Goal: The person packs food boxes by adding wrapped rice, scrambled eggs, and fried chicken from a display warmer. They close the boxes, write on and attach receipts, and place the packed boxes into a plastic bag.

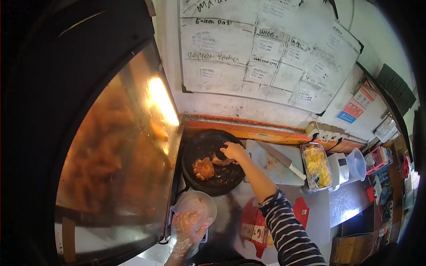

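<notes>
My right hand (234, 152), at the end of a striped sleeve, reaches into a wide black mortar dish (199, 189). Its fingers are closed around the end of a brown elongated thing (220, 161), whose kind I cannot make out. Beside that lies a golden-brown piece of fried chicken (203, 169), with crumbs scattered about the dish. Nearer to me, my left hand (191, 225) wears a clear plastic glove and is open, its fingers over a translucent plastic bowl (207, 201). The bowl's contents are mostly hidden.
Right of the dish lies a white cutting board (284, 176) with a knife (279, 158) on it. Beyond are a clear tub of yellow food (317, 166) and a pale blue container (356, 165). A lit glass cabinet (120, 146) stands close at left. Red folded cartons (255, 228) lie in front.
</notes>
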Tool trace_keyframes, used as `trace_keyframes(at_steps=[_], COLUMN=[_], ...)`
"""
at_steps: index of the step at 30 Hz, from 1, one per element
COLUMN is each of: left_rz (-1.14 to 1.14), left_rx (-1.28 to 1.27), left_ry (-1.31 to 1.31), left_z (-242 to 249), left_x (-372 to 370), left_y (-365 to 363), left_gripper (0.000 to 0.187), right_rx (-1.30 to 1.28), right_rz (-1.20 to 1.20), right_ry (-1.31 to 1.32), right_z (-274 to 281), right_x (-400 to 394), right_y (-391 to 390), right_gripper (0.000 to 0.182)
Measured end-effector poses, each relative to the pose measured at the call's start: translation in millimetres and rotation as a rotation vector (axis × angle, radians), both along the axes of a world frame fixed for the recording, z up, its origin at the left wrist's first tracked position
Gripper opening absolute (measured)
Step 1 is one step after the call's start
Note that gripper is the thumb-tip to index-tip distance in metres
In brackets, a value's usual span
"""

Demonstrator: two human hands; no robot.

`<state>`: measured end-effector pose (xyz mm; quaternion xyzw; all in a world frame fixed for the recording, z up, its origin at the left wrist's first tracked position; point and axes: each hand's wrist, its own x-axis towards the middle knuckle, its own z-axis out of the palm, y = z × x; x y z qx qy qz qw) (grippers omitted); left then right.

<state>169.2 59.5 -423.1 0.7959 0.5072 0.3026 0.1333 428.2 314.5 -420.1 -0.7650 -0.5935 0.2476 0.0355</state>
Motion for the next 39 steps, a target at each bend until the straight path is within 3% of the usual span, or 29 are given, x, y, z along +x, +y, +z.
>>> trace_keyframes(at_steps=[5, 7, 8, 13, 15, 17, 20, 22, 26, 31, 34, 35, 37, 38, 39], left_rz=[0.038, 0.054, 0.026, -0.017, 0.142, 0.133, -0.012, -0.016, -0.048, -0.016, 0.037, 0.034, -0.236, -0.449, -0.448], left_rx=[-0.051, -0.092, -0.097, -0.156, -0.271, -0.321, -0.307, -0.193, -0.209, -0.279, -0.582, -0.583, -1.045, -1.135, -1.143], left_ry=[-0.073, -0.075, -0.087, -0.173, -0.157, -0.109, -0.213, 0.174, 0.367, 0.379, -0.477, -0.467, -1.494, -1.630, -1.618], left_z=[-8.0, 10.2, 29.3, 73.9, 51.5, 6.9, -21.0, -29.7, -49.1, -55.0, -58.4, -56.1, -28.1, -22.8, -12.4], left_x=[-9.8, 1.2, 7.2, 35.9, 36.8, 36.0, 52.6, 73.0, 82.1, 76.5, 72.4, 69.5, 58.7, 51.5, 55.3], left_y=[13.9, 30.5, 45.0, 88.3, 106.1, 135.7, 172.8, 191.8, 214.4, 226.3, 232.6, 230.8, 221.1, 222.3, 216.9], left_gripper=[0.032, 0.034, 0.036, 0.055, 0.063, 0.071, 0.086, 0.097, 0.093, 0.078, 0.068, 0.068, 0.067, 0.071, 0.071], right_rx=[0.194, 0.095, 0.123, -0.090, 0.042, 0.139, 0.106, 0.044, -0.032, 0.138, 0.197, 0.226, 0.262, 0.295, 0.297], right_rz=[-0.059, 0.044, -0.044, -0.009, -0.051, -0.032, 0.000, 0.139, 0.383, 0.651, 0.774, 0.848, 0.861, 0.880, 0.870], right_ry=[0.073, -0.178, -0.089, 0.015, 0.100, 0.069, 0.078, 0.000, -0.169, -0.238, -0.233, -0.228, -0.194, -0.167, -0.159], right_z=[38.0, -15.7, -34.6, -5.5, 19.4, 36.7, 60.4, 55.9, 37.7, -13.4, -22.6, -24.2, -31.4, -35.2, -40.2], right_x=[-3.0, -28.4, -28.7, -2.1, 1.7, -1.5, -8.4, -6.6, 9.5, 32.0, 40.2, 41.7, 44.8, 46.2, 46.5], right_y=[-8.1, -22.9, -21.3, -11.9, -21.2, -28.1, -43.5, -52.4, -83.9, -107.5, -103.9, -101.9, -97.7, -95.6, -95.2], right_gripper=[0.051, 0.052, 0.051, 0.052, 0.049, 0.049, 0.047, 0.044, 0.045, 0.052, 0.056, 0.057, 0.059, 0.061, 0.061])
